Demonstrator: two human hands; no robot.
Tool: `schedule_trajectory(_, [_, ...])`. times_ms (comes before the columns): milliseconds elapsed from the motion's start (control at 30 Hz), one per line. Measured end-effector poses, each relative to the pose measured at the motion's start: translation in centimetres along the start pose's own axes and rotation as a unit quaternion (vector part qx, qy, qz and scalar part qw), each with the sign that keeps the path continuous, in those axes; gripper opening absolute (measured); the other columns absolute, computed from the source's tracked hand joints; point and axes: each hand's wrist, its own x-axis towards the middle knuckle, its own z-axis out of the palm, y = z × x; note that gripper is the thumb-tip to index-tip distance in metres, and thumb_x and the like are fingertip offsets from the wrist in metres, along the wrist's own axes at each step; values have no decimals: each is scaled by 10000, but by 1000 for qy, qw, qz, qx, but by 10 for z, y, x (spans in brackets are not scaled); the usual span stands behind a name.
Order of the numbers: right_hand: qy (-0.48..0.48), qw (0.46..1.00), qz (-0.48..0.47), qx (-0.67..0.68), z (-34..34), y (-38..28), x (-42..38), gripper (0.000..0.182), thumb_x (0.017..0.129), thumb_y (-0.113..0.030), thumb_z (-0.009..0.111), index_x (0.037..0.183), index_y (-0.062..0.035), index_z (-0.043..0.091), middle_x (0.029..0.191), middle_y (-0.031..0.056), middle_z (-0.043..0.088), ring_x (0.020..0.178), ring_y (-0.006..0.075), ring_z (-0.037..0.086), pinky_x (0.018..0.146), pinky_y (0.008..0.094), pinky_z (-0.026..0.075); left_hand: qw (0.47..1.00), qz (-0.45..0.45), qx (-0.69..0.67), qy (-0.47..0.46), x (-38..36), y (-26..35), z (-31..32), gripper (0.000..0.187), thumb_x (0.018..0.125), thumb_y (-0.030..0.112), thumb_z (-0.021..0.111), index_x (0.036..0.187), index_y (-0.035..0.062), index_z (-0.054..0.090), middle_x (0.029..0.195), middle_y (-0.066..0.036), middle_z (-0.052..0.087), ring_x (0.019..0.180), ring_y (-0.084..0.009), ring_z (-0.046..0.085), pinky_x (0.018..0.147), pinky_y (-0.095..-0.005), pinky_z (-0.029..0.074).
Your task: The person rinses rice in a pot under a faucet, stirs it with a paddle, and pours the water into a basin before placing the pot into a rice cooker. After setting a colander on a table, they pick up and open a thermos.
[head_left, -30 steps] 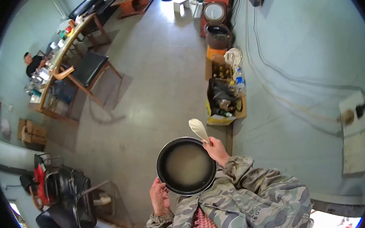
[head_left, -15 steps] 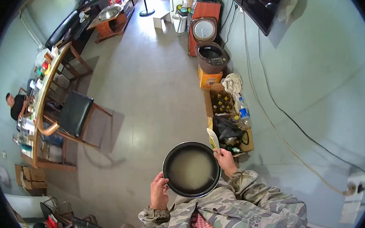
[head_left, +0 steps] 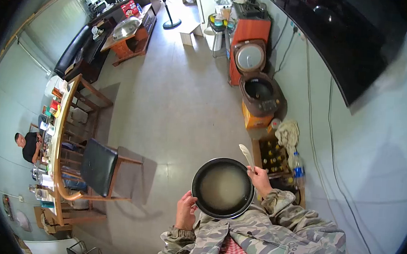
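Observation:
A black round rice cooker pot [head_left: 199,174] is held in front of my body, with cloudy whitish water [head_left: 223,187] in it. My left hand [head_left: 186,212] grips the pot's left rim, thumb at the edge and fingers below. At the opposite side my right hand [head_left: 260,181] is closed around a pale rice paddle [head_left: 246,153], its blade pointing up and away, and this hand also rests at the pot's right rim. Ahead to the right, a brown rice cooker [head_left: 264,105] stands with its lid [head_left: 250,58] raised and a dark hollow inside.
The cooker sits on an orange box [head_left: 255,118]. Nearer stands a carton of bottles [head_left: 271,155] with a cloth [head_left: 287,134] and a plastic bottle [head_left: 298,169]. A black chair [head_left: 99,168] and a long table [head_left: 60,131] line the left, where a person [head_left: 30,145] sits.
I have moved forward along the floor; the rice cooker and bottle carton appear nearer. Both hands keep hold of the pot and paddle, and the paddle blade is turned slightly.

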Motion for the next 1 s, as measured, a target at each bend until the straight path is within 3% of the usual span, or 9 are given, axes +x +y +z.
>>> schedule_trajectory(200, [74, 997, 10, 15, -5, -7, 142, 240, 824, -121, 581, 1009, 30, 596, 757, 1, 566, 690, 64, 474, 614, 234, 396, 998, -50, 24, -35, 145, 61, 68, 323, 730, 58, 466, 1033, 70, 578, 850, 34, 584, 714, -68, 511, 619, -221, 374])
schedule_trajectory(300, [115, 992, 52, 19, -17, -34, 188, 257, 822, -121, 578, 1033, 25, 596, 785, 32, 605, 718, 83, 519, 649, 247, 422, 994, -45, 56, -82, 203, 99, 111, 300, 722, 64, 471, 1000, 86, 581, 842, 41, 574, 720, -76, 511, 638, -231, 381])
schedule_trajectory(400, [148, 988, 28, 38, -25, -35, 238, 254, 812, -114, 575, 1019, 30, 609, 790, 52, 627, 736, 103, 558, 669, 247, 434, 989, -51, 120, -68, 263, 125, 145, 227, 718, 82, 479, 921, 103, 577, 817, 47, 558, 744, -78, 506, 659, -242, 385])
schedule_trajectory(567, [199, 974, 91, 65, -48, -47, 325, 247, 806, -106, 574, 1009, 28, 614, 807, 55, 632, 744, 96, 560, 668, 246, 436, 974, -76, 157, -146, 351, 168, 216, 231, 723, 98, 489, 937, 107, 575, 824, 42, 554, 760, -83, 499, 691, -264, 379])
schedule_trajectory(667, [189, 974, 109, 61, -68, -48, 377, 259, 821, -89, 549, 1047, 30, 593, 853, 48, 624, 763, 114, 555, 683, 253, 432, 961, -95, 203, -165, 401, 177, 261, 275, 723, 94, 490, 984, 111, 574, 845, 41, 557, 763, -86, 498, 694, -275, 378])
schedule_trajectory(700, [205, 976, 64, 33, -74, -51, 396, 258, 819, -106, 548, 1029, 34, 601, 835, 44, 624, 758, 112, 553, 670, 257, 428, 959, -97, 211, -163, 417, 180, 277, 275, 723, 94, 490, 984, 111, 574, 845, 41, 557, 763, -86, 498, 694, -275, 378])
schedule_trajectory(800, [204, 971, 126, -17, -103, -55, 443, 294, 817, -159, 552, 1037, 31, 595, 776, 70, 602, 733, 118, 552, 650, 279, 425, 946, -139, 251, -150, 461, 176, 318, 303, 716, 97, 502, 1012, 103, 565, 872, 36, 558, 777, -90, 495, 699, -278, 370])
schedule_trajectory(867, [231, 968, 96, 2, -122, -40, 475, 337, 825, -197, 539, 1071, 30, 573, 718, 107, 571, 703, 151, 562, 628, 304, 424, 938, -150, 267, -161, 495, 169, 354, 307, 708, 105, 516, 1012, 102, 559, 884, 31, 556, 793, -96, 486, 707, -284, 357])
schedule_trajectory(1000, [240, 956, 142, -85, -164, 0, 544, 326, 828, -184, 544, 1091, 7, 574, 734, 70, 578, 676, 148, 539, 608, 307, 414, 933, -161, 283, -152, 564, 140, 406, 282, 703, 107, 513, 981, 114, 559, 871, 33, 543, 800, -104, 471, 711, -301, 335])
